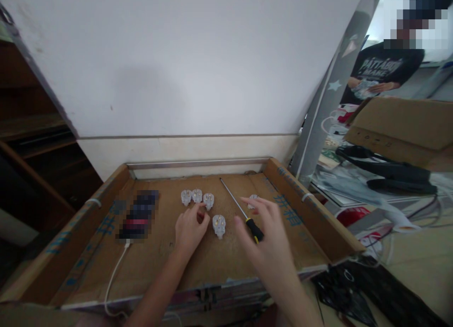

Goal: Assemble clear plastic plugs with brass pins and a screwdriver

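My left hand (191, 227) is curled, its thumb and index fingertip at the lower end of a clear three-pin plug (208, 200). Two more clear plugs, one in the middle (197, 195) and one at the left (186, 197), lie beside it in a row. Closer to me, between my hands, lies a larger-looking clear plug (219, 226), pins up. My right hand (265, 225) hovers with fingers apart over a screwdriver (254, 229) with a black and yellow handle. Another clear plug (252, 200) is partly hidden behind its fingers.
The cardboard-lined tray (159, 265) has raised sides and stands against a white wall (212, 72). A blurred-out phone (138, 214) with a white cable (115, 275) lies at left. At right are a cardboard box (399, 129), cluttered bags and a person (385, 67) holding something clear.
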Available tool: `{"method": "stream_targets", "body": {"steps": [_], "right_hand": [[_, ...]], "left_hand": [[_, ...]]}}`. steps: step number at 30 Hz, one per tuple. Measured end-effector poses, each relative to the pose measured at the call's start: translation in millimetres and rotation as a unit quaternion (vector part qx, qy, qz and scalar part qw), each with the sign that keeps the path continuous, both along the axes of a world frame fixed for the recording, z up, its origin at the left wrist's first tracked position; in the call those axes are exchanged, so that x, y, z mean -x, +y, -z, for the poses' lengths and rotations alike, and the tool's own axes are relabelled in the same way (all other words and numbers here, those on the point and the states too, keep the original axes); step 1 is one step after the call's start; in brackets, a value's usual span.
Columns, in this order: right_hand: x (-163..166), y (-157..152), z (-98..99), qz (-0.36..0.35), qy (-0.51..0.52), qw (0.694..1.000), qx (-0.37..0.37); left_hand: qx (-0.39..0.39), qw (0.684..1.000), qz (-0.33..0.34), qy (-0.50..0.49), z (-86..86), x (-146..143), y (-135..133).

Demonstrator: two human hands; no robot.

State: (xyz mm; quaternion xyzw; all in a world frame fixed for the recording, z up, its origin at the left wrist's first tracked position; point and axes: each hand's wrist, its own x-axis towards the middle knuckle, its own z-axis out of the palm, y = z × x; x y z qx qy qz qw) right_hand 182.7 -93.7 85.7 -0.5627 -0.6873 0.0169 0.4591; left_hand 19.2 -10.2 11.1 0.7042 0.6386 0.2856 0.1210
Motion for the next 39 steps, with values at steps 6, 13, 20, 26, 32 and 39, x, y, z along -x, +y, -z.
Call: {"method": "stream_targets", "body": {"steps": [6,13,20,26,32,39], "right_hand": [[13.8,60.5,60.1,-0.047,-0.053,0.975,0.208],[11.9,65.9,69.3,-0.043,-0.052,0.973,0.220],[19.3,74.7,75.9,-0.040,-0.040,0.976,0.212],[16.7,79.1,80.0,-0.031,-0.015,0.977,0.209],[11.6,79.9,83.2,-0.025,0.003,0.980,0.198],[15.8,84.1,88.2,-0.018,0.020,0.984,0.179]], "left_hand": [[-0.108,0.991,0.082,0.003,5.4,4.4,1.2],[-0.105,0.989,0.092,0.047,7.3,6.7,5.9],[-0.105,0.982,0.089,0.129,7.1,6.8,25.8],[-0.122,0.982,0.076,0.126,6.9,10.2,20.4],[-0.115,0.979,0.088,0.145,3.0,8.1,14.3],[-0.110,0.977,0.098,0.153,7.1,6.2,14.7]]}}
